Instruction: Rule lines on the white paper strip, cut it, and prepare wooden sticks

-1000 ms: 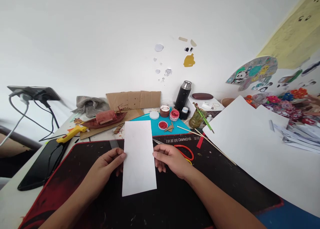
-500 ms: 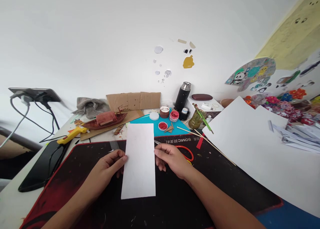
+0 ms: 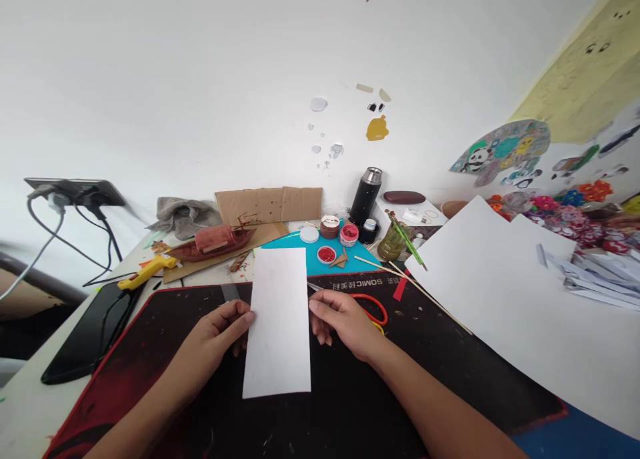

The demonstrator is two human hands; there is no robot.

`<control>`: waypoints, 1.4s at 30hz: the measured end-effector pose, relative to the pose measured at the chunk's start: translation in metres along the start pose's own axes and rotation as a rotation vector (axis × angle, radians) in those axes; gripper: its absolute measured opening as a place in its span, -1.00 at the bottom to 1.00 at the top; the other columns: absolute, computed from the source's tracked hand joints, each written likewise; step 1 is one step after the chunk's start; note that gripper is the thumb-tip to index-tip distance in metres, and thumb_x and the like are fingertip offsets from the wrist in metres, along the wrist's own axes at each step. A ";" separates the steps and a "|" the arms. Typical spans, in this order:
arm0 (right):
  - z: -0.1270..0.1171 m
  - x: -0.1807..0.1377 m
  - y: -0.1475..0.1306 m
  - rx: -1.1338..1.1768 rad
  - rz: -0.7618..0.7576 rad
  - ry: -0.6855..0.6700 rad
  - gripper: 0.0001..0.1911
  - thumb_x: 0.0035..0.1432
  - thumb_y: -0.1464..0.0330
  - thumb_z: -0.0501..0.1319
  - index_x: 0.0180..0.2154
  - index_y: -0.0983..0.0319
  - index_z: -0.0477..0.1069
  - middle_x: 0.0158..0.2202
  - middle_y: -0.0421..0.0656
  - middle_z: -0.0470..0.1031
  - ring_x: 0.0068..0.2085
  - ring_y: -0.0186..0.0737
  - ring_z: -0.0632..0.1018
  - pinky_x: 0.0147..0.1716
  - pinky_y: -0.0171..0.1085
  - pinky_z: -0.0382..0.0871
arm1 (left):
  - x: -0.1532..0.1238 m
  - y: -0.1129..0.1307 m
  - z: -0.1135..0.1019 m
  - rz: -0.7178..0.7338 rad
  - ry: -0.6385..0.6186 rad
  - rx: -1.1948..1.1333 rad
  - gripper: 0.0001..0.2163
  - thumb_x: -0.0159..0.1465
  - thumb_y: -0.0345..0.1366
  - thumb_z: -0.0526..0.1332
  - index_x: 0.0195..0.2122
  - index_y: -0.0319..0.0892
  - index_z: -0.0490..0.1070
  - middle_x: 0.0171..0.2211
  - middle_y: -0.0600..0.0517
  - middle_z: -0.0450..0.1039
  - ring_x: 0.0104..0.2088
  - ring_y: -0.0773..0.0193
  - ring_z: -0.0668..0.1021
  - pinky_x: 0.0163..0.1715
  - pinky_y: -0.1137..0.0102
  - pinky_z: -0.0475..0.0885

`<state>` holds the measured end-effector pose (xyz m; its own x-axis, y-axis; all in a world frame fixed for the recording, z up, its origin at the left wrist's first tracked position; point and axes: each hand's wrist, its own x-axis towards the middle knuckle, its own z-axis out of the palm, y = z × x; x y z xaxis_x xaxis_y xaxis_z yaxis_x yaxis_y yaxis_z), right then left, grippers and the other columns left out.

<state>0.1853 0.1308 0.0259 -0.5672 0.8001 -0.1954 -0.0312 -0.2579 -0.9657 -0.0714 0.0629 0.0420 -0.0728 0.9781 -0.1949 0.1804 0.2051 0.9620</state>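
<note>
Over a dark mat [image 3: 450, 352], 2 hands [image 3: 217, 329] pinching white paper [image 3: 279, 322] by opposite edges, thumbs [image 3: 243, 322] uppermost

"SOMIC" [image 3: 373, 283] — upside down, with Chinese characters [image 3: 344, 286] alongside — on the dark mat [image 3: 450, 365]

Paper strip [image 3: 278, 322] between my left hand [image 3: 224, 329] and my right hand [image 3: 344, 320], over the mat [image 3: 350, 405]. Scissors [image 3: 383, 307] on the mat, partly behind my right hand. Past the strip, a bit right: paint pots [image 3: 329, 227], thermos [image 3: 365, 197] behind them. Jar [image 3: 391, 247] right of the pots, brushes [image 3: 413, 247] in it. Beyond my left hand: model boat [image 3: 213, 241] on flat cardboard [image 3: 271, 233], glue gun [image 3: 149, 272] at its left, cloth [image 3: 183, 217] behind it. Upright cardboard [image 3: 270, 205] at the back, by the wall [image 3: 250, 79]. Tablet [image 3: 83, 342] left of the mat. Big paper sheet [image 3: 530, 312] to my right, overlapping the mat.
</note>
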 end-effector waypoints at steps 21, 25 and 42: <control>0.002 0.002 0.007 -0.127 -0.013 0.018 -0.52 0.22 -0.10 0.40 -0.28 0.19 0.48 -0.54 -0.31 0.39 -0.57 -0.34 0.41 -0.59 -0.34 0.27 | 0.003 -0.003 -0.002 -0.014 -0.037 -0.075 -0.49 0.17 0.31 0.39 -0.31 -0.10 0.54 -0.50 0.06 0.50 -0.48 0.22 0.46 -0.47 0.37 0.38; 0.003 0.002 0.006 -0.130 -0.017 0.009 -0.53 0.21 -0.08 0.41 -0.31 0.19 0.47 -0.54 -0.31 0.39 -0.57 -0.35 0.41 -0.60 -0.35 0.26 | 0.004 -0.007 -0.004 -0.008 -0.037 -0.094 -0.49 0.17 0.31 0.40 -0.36 -0.09 0.54 -0.52 0.07 0.48 -0.50 0.24 0.44 -0.49 0.38 0.35; 0.002 0.005 0.007 -0.098 0.004 0.016 -0.55 0.20 -0.07 0.46 -0.30 0.16 0.50 -0.51 -0.29 0.40 -0.54 -0.34 0.40 -0.58 -0.33 0.27 | 0.007 -0.006 -0.005 -0.109 0.013 0.024 -0.45 0.00 0.43 0.41 -0.48 0.00 0.56 -0.56 0.08 0.48 -0.49 0.18 0.44 -0.43 0.32 0.41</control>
<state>0.1801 0.1318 0.0186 -0.5536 0.8081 -0.2013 0.0521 -0.2077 -0.9768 -0.0774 0.0679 0.0357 -0.1060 0.9494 -0.2955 0.1937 0.3112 0.9304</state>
